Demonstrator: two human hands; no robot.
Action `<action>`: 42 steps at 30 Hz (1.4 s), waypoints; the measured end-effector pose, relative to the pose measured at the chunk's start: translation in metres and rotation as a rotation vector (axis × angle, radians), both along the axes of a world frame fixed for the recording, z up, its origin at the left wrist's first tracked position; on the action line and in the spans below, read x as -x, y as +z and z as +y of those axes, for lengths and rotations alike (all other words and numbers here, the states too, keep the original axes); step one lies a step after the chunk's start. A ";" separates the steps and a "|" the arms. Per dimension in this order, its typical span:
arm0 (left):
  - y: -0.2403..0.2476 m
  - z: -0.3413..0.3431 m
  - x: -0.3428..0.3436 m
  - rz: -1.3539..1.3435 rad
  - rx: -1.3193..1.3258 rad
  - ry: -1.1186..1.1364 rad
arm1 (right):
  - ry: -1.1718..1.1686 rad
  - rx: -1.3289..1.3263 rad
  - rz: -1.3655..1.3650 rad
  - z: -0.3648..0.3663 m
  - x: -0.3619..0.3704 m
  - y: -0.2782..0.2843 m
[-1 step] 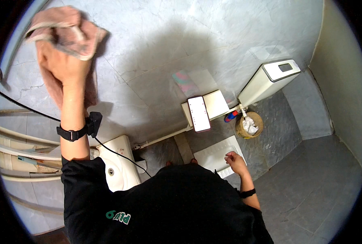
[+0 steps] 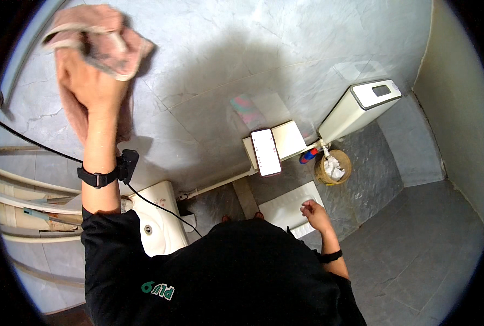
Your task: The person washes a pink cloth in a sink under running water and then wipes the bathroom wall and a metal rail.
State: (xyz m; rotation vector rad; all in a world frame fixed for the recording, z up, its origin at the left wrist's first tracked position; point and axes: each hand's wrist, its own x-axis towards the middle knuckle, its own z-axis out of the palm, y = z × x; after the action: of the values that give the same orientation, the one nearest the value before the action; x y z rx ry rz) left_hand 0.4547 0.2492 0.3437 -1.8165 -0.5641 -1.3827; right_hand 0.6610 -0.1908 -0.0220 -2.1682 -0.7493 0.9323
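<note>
My left hand (image 2: 92,89) is raised at the upper left, its fingers gripping a pink cloth (image 2: 103,41) with a pale edge. The cloth is pressed against the grey marbled wall (image 2: 198,32), bunched above the hand and hanging down behind the wrist. Part of my fingers is hidden by the cloth. Lower right, my right hand (image 2: 315,214) hangs beside my body with its fingers curled in and nothing visible in it. Below it lies a white squat toilet pan (image 2: 285,209), apart from the hand.
A white sink (image 2: 163,206) stands below my left arm. A lit phone (image 2: 265,152) rests on a white box (image 2: 290,138) at the wall. Further right are a white cistern (image 2: 351,111) and a bin (image 2: 346,163) of crumpled paper. A black cable (image 2: 35,144) crosses by my left wrist.
My left hand and the pink cloth have shifted a little to the right along the wall. The right hand has stayed almost in place.
</note>
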 end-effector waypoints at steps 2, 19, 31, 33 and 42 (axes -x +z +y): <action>-0.009 -0.012 -0.013 0.069 -0.034 0.083 | -0.015 -0.032 -0.007 0.021 -0.007 0.019; -0.010 -0.015 -0.012 0.103 -0.025 0.212 | -0.337 -0.357 0.509 0.158 -0.004 0.009; -0.013 -0.009 -0.011 0.107 -0.039 0.229 | -0.382 -0.458 0.413 0.163 -0.002 -0.017; -0.013 -0.007 -0.008 0.109 -0.039 0.237 | -0.381 -0.449 0.428 0.164 -0.001 -0.012; -0.020 -0.012 -0.011 0.057 -0.004 0.120 | -0.367 -0.441 0.425 0.163 -0.002 -0.010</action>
State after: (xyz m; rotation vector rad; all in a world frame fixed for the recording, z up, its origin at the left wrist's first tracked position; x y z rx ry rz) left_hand 0.4653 0.2375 0.3241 -1.7834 -0.6291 -1.2469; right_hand 0.6631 -0.0274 -0.0319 -1.5764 -0.2967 0.8897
